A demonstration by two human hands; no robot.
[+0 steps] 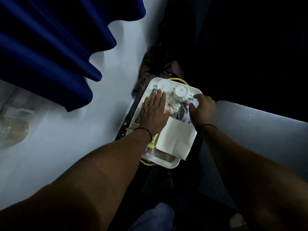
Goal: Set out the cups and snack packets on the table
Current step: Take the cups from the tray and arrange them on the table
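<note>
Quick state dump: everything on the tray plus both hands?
Tray: loaded, off the table.
Left cup: upside down.
Right cup: upside down.
Napkin: folded, flat.
Left hand: flat, fingers straight.
Right hand: fingers curled; hold unclear.

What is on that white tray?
The tray holds two upturned cups, a folded napkin and packets. Both hands, left and right, cover the rest.

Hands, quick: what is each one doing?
Left hand: open, flat on the tray.
Right hand: fingers curled over a packet; grip unclear.
</note>
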